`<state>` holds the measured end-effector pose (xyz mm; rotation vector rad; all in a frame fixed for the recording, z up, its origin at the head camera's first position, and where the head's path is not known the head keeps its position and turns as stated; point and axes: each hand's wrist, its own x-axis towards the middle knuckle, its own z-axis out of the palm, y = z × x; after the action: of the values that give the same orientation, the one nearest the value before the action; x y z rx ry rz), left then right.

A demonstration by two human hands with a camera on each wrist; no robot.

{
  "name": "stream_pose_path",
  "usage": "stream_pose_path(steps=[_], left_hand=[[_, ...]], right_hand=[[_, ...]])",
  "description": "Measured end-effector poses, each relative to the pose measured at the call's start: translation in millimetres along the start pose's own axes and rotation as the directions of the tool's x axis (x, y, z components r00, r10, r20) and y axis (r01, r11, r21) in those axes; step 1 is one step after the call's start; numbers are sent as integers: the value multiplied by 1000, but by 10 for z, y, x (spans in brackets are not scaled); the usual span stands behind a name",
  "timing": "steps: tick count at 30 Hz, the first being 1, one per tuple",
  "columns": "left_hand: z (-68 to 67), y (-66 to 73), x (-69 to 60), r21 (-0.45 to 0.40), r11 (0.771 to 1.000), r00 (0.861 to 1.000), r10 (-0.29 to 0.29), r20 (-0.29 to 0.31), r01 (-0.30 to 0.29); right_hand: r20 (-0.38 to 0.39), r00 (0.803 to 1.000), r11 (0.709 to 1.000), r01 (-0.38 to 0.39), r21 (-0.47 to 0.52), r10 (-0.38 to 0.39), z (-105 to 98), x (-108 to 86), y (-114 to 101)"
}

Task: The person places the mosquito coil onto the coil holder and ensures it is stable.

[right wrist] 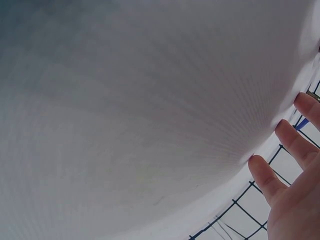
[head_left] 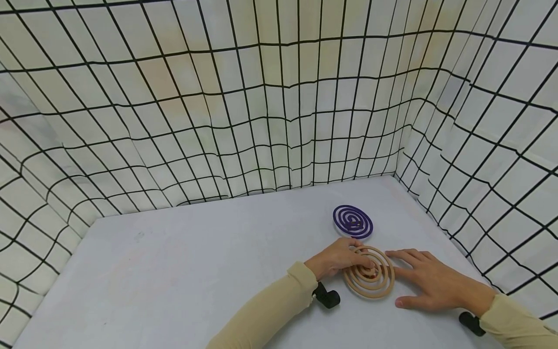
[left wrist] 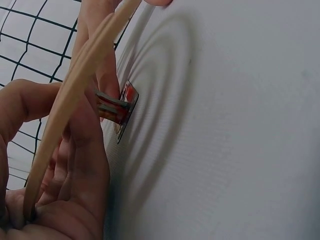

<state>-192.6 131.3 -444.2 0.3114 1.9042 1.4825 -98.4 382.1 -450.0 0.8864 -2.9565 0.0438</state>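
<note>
A tan spiral mosquito coil is held by my left hand, thumb on top and fingers around its left side. In the left wrist view the coil is tilted, raised off the table and casting ringed shadows. Beneath it a small metal coil stand with red markings rests on the table. My right hand lies at the coil's right side with spread, mostly straight fingers, and one finger reaches under the coil toward the stand. Whether that finger touches the stand is hard to tell. Fingertips press the tabletop in the right wrist view.
A purple spiral mosquito coil lies just behind the tan one. The white table stretches left and forward. Black wire mesh with white sheeting behind it walls the back and sides. Black wrist mounts sit on both wrists.
</note>
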Motion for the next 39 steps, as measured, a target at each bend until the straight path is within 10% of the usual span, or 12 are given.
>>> stream_pose_path(steps=[39], left_hand=[[-27, -18, 23, -32, 999, 999, 14, 34, -13]], right_hand=[[7, 1000, 1000, -8, 7, 8, 2, 3, 1]])
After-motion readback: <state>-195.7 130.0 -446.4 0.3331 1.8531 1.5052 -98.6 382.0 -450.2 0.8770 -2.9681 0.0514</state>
